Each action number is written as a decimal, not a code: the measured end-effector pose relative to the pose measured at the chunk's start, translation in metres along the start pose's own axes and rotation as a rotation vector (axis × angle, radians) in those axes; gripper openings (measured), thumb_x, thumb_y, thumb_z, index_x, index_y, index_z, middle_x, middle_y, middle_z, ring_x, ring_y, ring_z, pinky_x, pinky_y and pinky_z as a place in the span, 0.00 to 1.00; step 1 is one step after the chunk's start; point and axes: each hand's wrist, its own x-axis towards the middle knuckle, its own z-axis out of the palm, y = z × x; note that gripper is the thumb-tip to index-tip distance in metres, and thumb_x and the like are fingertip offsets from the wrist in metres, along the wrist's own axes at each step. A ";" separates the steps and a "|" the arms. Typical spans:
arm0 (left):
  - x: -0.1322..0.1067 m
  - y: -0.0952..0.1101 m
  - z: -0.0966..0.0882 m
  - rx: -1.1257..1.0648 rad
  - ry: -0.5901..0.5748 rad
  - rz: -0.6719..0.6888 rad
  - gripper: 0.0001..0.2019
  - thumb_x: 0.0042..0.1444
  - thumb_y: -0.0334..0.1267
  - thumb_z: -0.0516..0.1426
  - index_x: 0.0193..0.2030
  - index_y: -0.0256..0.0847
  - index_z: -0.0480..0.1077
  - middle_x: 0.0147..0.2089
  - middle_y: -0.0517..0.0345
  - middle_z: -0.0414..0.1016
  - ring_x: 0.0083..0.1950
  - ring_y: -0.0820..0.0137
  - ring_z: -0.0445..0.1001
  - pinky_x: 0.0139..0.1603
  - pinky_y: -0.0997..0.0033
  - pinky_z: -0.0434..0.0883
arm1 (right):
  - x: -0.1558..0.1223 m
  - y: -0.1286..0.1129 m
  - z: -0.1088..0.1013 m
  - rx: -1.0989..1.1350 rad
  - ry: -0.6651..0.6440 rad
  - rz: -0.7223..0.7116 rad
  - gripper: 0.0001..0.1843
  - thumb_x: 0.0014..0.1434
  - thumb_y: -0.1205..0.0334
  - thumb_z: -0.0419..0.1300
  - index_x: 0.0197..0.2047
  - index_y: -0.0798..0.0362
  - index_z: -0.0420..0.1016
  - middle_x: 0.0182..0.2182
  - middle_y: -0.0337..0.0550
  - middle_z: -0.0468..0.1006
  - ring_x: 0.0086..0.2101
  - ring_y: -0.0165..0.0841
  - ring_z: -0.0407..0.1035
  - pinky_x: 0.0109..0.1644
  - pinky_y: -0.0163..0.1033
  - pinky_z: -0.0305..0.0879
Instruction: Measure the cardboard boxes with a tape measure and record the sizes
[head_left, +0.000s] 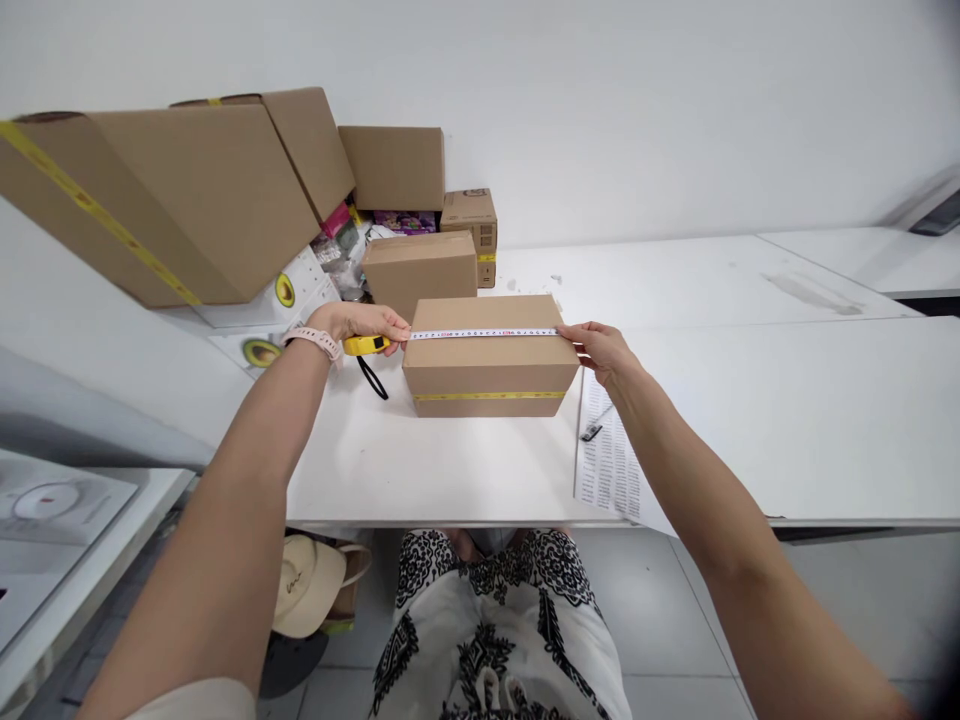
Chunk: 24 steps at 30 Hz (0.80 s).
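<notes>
A closed cardboard box [491, 378] with yellow tape along its front stands on the white table before me. Across its top stretches the white blade of a tape measure [484, 334], running from one side edge to the other. At the box's left edge my left hand [371, 325] is closed on the tape measure, whose yellow case with a black strap hangs under the fingers. My right hand [600, 350] pinches the blade's other end at the right edge, with its lower fingers against the box's side.
Printed sheets [611, 450] and a small black-and-white item [592, 432] lie right of the box. Behind it stand another carton [420, 268] and several stacked boxes, with large cartons [202, 200] at left. The white table's [450, 470] front edge is close to my body.
</notes>
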 end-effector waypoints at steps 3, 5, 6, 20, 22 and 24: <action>-0.002 0.003 0.001 -0.007 -0.015 0.015 0.19 0.53 0.52 0.65 0.22 0.39 0.70 0.22 0.56 0.70 0.23 0.73 0.61 0.26 0.72 0.60 | 0.000 -0.001 -0.001 0.009 -0.016 0.013 0.20 0.45 0.64 0.76 0.24 0.52 0.65 0.31 0.41 0.77 0.31 0.31 0.69 0.34 0.38 0.68; -0.003 0.004 0.001 0.003 -0.022 0.027 0.19 0.52 0.52 0.65 0.23 0.39 0.71 0.22 0.56 0.70 0.23 0.73 0.62 0.27 0.72 0.61 | 0.000 -0.001 -0.001 0.005 -0.021 0.021 0.20 0.46 0.64 0.75 0.24 0.52 0.65 0.31 0.41 0.77 0.32 0.31 0.69 0.34 0.37 0.68; -0.003 0.005 0.001 0.010 -0.021 0.033 0.19 0.52 0.52 0.65 0.23 0.39 0.71 0.22 0.56 0.70 0.24 0.73 0.62 0.27 0.72 0.61 | 0.000 -0.001 -0.001 0.002 -0.021 0.023 0.19 0.46 0.64 0.75 0.24 0.52 0.65 0.31 0.41 0.77 0.32 0.31 0.69 0.33 0.37 0.68; -0.003 0.004 0.000 0.042 0.002 0.047 0.20 0.52 0.53 0.65 0.22 0.39 0.71 0.23 0.55 0.71 0.25 0.72 0.63 0.30 0.72 0.63 | 0.005 0.002 -0.002 0.010 -0.030 0.015 0.19 0.46 0.63 0.75 0.25 0.52 0.65 0.31 0.42 0.77 0.31 0.31 0.69 0.32 0.36 0.67; -0.004 0.004 0.000 0.044 0.000 0.045 0.20 0.52 0.53 0.65 0.22 0.39 0.70 0.23 0.55 0.70 0.25 0.72 0.63 0.30 0.72 0.63 | 0.006 0.002 -0.002 0.014 -0.034 0.010 0.19 0.45 0.63 0.75 0.25 0.52 0.65 0.31 0.42 0.77 0.31 0.30 0.69 0.32 0.37 0.67; -0.004 0.003 0.002 0.043 -0.001 0.042 0.20 0.52 0.52 0.65 0.22 0.39 0.70 0.23 0.56 0.70 0.25 0.72 0.63 0.30 0.71 0.63 | 0.007 0.003 -0.003 0.014 -0.036 0.009 0.19 0.45 0.63 0.75 0.25 0.52 0.66 0.31 0.41 0.77 0.31 0.30 0.69 0.32 0.37 0.68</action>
